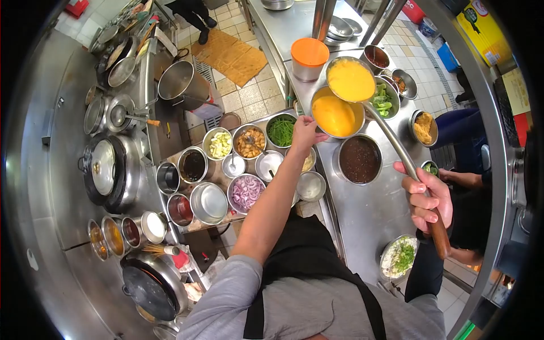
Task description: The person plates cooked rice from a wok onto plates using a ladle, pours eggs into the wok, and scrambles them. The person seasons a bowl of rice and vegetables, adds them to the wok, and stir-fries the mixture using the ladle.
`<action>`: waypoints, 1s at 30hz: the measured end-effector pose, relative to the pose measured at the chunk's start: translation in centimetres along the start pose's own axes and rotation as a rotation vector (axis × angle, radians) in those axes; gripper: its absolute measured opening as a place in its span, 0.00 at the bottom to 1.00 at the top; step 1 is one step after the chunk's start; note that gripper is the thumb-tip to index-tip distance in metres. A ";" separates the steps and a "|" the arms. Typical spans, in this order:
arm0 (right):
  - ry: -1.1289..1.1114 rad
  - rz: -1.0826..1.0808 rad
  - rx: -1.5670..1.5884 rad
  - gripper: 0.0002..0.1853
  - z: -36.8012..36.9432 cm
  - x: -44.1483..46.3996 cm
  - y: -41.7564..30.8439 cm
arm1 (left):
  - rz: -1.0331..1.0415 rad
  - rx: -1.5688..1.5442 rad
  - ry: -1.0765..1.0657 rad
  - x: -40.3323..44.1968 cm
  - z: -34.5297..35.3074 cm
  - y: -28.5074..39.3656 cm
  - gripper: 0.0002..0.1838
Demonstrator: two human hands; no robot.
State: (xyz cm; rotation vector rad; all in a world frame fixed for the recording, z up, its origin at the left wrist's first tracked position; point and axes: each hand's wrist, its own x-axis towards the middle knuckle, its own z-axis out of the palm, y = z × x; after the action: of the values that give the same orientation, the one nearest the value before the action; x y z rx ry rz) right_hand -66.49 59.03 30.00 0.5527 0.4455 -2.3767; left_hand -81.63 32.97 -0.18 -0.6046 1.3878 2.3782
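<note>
Ladle (397, 145) has its wooden grip (438, 233) closed inside the right fingers (421, 202), the better place for holding: yellow liquid (351, 80) carried ahead of them should make it front-heavy, easy to spill. Left fingers (319, 137), half bent, seem to touch the pot (360, 118) on the table (360, 218); whether they grip, I cannot tell.

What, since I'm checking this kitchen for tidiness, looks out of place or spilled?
The brown, cardboard-like sheet lying on the tiled floor looks odd: blotchy and makeshift against the tiles. I see no clear spill around the pot of yellow liquid.
</note>
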 end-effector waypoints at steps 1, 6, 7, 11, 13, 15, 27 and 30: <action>0.011 0.002 -0.007 0.27 -0.2 0.3 0.1 | 0.005 0.000 0.002 -0.1 0.0 0.0 0.12; 0.085 0.024 -0.022 0.26 -2.3 2.5 1.4 | 0.023 0.010 0.018 -0.1 0.0 0.0 0.12; 0.093 0.038 -0.031 0.24 -3.0 3.1 1.7 | 0.019 0.013 0.017 -0.1 0.0 0.1 0.12; 0.123 0.071 -0.007 0.24 -4.5 4.4 2.0 | 0.011 0.028 0.014 -0.1 -0.1 0.2 0.12; 0.125 0.073 -0.009 0.24 -4.3 4.0 1.8 | 0.007 0.035 0.010 0.0 -0.2 0.2 0.12; 0.118 0.068 -0.006 0.24 -3.6 3.3 1.7 | -0.001 0.044 0.009 0.0 -0.2 0.1 0.12; -0.007 0.014 0.000 0.28 -0.7 -0.3 1.4 | -0.008 0.019 0.017 -3.8 -2.6 1.4 0.21; 0.027 0.046 0.047 0.28 -2.6 1.1 1.9 | -0.058 -0.050 -0.057 -5.7 -4.9 0.7 0.30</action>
State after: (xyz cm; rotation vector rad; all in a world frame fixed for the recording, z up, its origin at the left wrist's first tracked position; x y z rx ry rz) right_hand -65.33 58.20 26.92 0.6100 0.3856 -2.3438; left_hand -76.11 27.98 1.08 -0.5771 1.2730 2.3711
